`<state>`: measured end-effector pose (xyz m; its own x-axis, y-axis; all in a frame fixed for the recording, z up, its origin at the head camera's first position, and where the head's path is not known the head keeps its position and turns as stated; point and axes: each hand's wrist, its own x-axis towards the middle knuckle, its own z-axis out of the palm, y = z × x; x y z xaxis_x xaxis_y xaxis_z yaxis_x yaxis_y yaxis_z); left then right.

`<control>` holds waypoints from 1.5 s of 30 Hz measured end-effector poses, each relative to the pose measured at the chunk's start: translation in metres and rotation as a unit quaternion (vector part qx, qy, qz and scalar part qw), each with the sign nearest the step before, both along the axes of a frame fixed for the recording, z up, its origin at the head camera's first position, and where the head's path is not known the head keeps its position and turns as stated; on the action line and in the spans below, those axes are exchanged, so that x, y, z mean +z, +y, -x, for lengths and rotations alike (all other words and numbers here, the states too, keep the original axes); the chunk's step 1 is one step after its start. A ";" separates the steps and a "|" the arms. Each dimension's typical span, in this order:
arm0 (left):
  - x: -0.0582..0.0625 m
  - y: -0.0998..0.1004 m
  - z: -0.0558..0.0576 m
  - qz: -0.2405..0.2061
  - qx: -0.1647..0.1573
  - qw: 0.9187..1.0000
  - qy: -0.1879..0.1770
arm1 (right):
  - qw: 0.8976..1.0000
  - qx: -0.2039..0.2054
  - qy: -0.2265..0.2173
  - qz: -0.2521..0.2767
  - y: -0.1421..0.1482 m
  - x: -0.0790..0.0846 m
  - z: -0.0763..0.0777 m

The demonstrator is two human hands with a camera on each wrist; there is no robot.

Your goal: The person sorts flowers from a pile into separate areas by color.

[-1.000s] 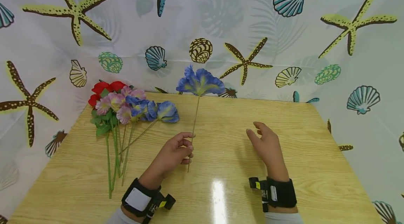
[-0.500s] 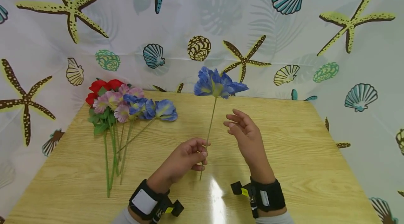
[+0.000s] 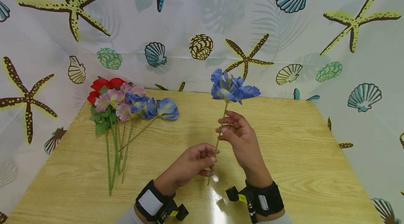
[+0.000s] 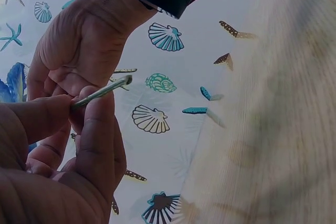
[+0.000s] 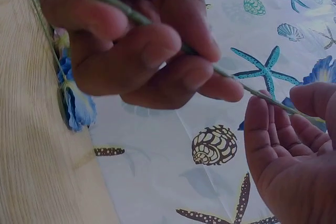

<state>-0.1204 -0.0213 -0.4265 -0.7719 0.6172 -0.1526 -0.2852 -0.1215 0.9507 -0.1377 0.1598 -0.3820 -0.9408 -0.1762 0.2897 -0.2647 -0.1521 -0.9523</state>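
Observation:
A single blue artificial flower (image 3: 231,89) stands almost upright above the table, its thin green stem leaning slightly. My left hand (image 3: 197,162) pinches the stem low down, between thumb and fingers. Higher up, just under the bloom, my right hand (image 3: 241,143) has its thumb and curled fingers around the same stem. In the left wrist view, the cut end of the stem (image 4: 107,92) sticks out past the left fingers. The right wrist view has the left hand (image 5: 142,51) close up and the right hand (image 5: 296,150) farther along the stem.
Several artificial flowers lie on the left of the wooden table (image 3: 284,168): red roses (image 3: 100,84), pink flowers (image 3: 110,101) and blue flowers (image 3: 167,109), stems toward me. Behind hangs a white curtain (image 3: 176,24) printed with shells and starfish.
My left hand has carried the blue flower to the right. My right hand has moved left from its spot apart and now holds the upper stem. The lying flowers have stayed put.

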 end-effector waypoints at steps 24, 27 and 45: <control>-0.008 -0.022 0.011 0.243 0.066 0.924 0.289 | 0.974 -0.110 0.025 -0.197 -0.014 0.010 -0.003; -0.007 -0.029 0.012 0.286 0.072 0.901 0.317 | 0.964 -0.126 0.033 -0.231 -0.003 -0.006 0.004; -0.022 -0.094 0.018 0.558 0.083 0.704 0.432 | 0.851 -0.192 0.012 -0.488 0.122 -0.017 0.037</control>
<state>-0.1386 -0.1150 -0.4480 -0.9217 0.3750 0.0993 0.3873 0.8749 0.2908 -0.1743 0.2820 -0.3990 -0.9793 -0.0237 0.2010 -0.1363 0.8113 -0.5685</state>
